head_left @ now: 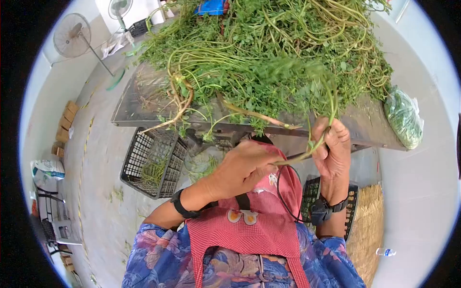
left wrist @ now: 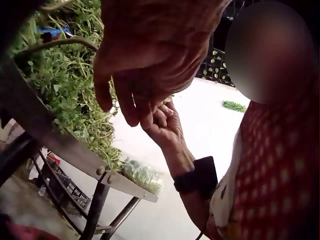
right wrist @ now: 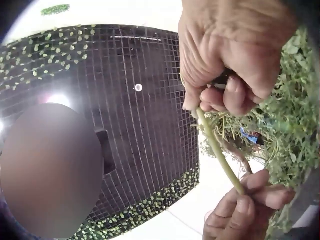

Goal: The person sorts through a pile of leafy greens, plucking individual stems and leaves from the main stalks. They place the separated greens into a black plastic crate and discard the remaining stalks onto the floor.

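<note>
Between my two hands runs a green plant stem [head_left: 303, 156], its leafy top rising over the table edge on the right. My left hand [head_left: 244, 168] pinches the stem's lower end between thumb and fingertips. Higher up, my right hand [head_left: 335, 144] grips it with curled fingers. In the right wrist view the bare stem [right wrist: 220, 155] stretches taut-looking from one hand to the other. A big heap of leafy greens [head_left: 269, 62] covers the table [head_left: 132, 105] just beyond. One thick brownish stem [head_left: 261, 116] and a forked root [head_left: 180, 103] lie at its front edge.
A clear plastic bag of greens [head_left: 404, 117] lies at the table's right end. Below stand a black crate [head_left: 156, 192] with some stems inside and another crate [head_left: 353, 206] by a straw bundle [head_left: 370, 225]. A standing fan [head_left: 74, 36] is at the back left.
</note>
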### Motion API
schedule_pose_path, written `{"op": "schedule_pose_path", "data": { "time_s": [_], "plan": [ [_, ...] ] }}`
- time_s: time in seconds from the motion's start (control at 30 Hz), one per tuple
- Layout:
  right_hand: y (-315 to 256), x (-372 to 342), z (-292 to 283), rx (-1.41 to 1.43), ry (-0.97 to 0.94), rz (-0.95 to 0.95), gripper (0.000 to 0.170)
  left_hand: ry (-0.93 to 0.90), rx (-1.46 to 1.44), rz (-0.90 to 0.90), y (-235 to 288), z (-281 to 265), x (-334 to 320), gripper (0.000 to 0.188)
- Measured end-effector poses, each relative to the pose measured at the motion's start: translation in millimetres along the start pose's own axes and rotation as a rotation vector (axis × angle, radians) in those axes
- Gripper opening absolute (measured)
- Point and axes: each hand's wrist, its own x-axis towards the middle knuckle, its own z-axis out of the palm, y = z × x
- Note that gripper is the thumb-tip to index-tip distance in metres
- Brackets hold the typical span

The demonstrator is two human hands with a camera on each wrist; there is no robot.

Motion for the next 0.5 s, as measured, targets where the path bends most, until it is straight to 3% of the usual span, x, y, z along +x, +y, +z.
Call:
{"op": "schedule_pose_path", "data": {
  "time_s": [0.13, 0.33, 0.4, 0.43, 0.47, 0.5],
  "plan": [
    [-7, -11, 11, -0.173, 0.103, -0.087, 0.022, -0.001, -0.18, -0.189, 28, -2, 25, 0.028],
    [1, -22, 5, -0.404, 0.236, -0.094, 0.016, 0.123, 0.191, -0.008, 19, 18, 31, 0.026],
    [11, -21, 0, -0.306, 0.183, 0.017, 0.018, 0.048, -0.208, -0.186, 11, 28, 26, 0.018],
    [8, -20, -8, -0.373, 0.199, 0.155, 0.018, 0.044, -0.212, -0.194, 7, 33, 23, 0.018],
    [10, -23, -11, -0.369, 0.205, 0.162, 0.018, 0.113, -0.265, -0.242, 4, 37, 20, 0.018],
    [13, -26, -14, -0.824, 0.29, -0.081, 0.016, 0.185, -0.317, -0.288, 1, 41, 18, 0.019]
  ]
}}
